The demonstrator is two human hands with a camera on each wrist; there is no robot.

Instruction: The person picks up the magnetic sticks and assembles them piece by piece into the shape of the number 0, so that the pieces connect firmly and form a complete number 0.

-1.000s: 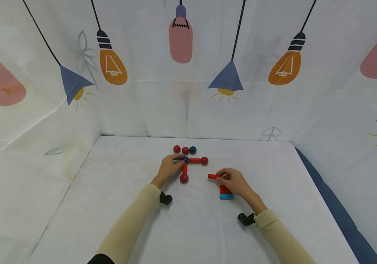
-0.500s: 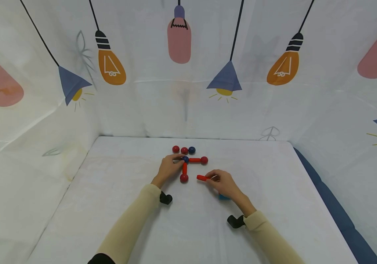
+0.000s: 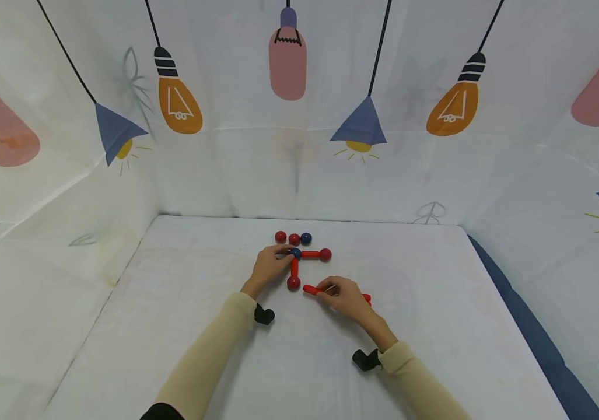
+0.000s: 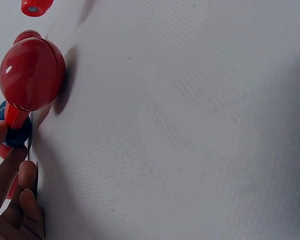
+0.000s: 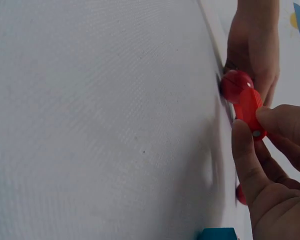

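Note:
On the white table, a dark blue ball joins two red magnetic sticks at a corner. One stick runs right to a red ball; the other runs toward the person to a second red ball. My left hand holds the blue corner ball between thumb and fingers. Between the thumb and fingertips of my right hand is a loose red magnetic stick, its free end close to the nearer red ball. A metal dot shows on the stick's end in the right wrist view.
Two loose red balls and a dark blue ball lie in a row behind the joined pieces. More red sticks lie partly hidden behind the right hand. A light blue piece appears low in the right wrist view.
My right hand has moved left and slightly toward the person, bringing the red stick from near the pile to beside the nearer red ball. My left hand has stayed on the blue ball.

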